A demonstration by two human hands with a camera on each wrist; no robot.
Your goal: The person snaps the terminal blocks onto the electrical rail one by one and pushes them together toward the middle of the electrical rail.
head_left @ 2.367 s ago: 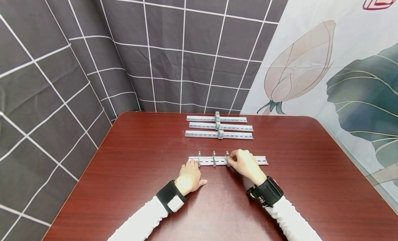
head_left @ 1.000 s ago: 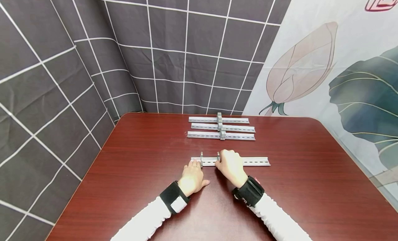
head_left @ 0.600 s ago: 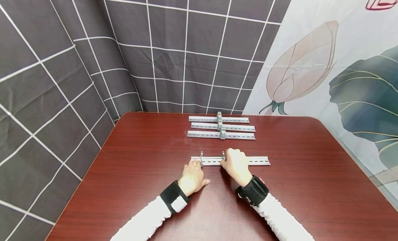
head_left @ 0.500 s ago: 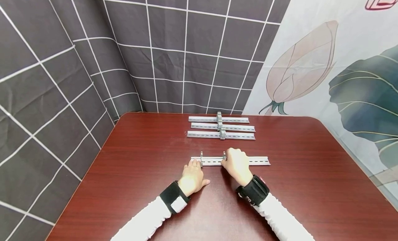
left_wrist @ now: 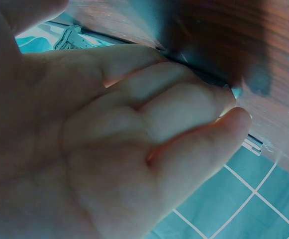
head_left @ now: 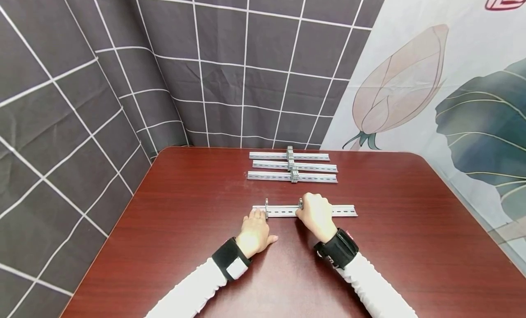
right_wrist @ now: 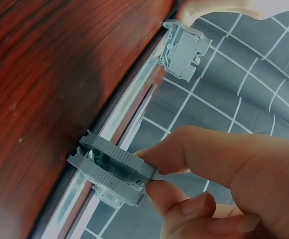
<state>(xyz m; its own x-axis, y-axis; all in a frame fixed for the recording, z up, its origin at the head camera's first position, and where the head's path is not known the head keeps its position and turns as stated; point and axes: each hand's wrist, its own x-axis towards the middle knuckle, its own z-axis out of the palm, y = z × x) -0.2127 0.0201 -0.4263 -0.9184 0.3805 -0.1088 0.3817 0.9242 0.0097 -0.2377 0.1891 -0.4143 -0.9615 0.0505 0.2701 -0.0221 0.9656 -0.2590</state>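
Observation:
A slotted metal DIN rail [head_left: 283, 211] lies crosswise on the table before me. My left hand [head_left: 252, 233] rests at its left end with fingers extended; the left wrist view shows the palm side [left_wrist: 134, 129]. Just right of those fingertips, one thin grey terminal block [head_left: 266, 209] stands upright on the rail. My right hand [head_left: 316, 215] pinches two grey terminal blocks [right_wrist: 115, 167] between thumb and fingers, side by side on the rail in the right wrist view. From the head, that hand covers part of the rail and most of the pair.
Farther back lie three more DIN rails [head_left: 267, 175], parallel, each with a cluster of terminal blocks [head_left: 294, 174] near its middle. The reddish-brown table [head_left: 197, 190] ends at a dark gridded curtain [head_left: 263, 94] behind and to the left. A flower-print cloth [head_left: 394, 85] hangs at the right.
Earlier, three terminal blocks stood spaced apart. My right hand went left to the middle one, then slid back rightward along the rail with the pair. My left hand stays in place.

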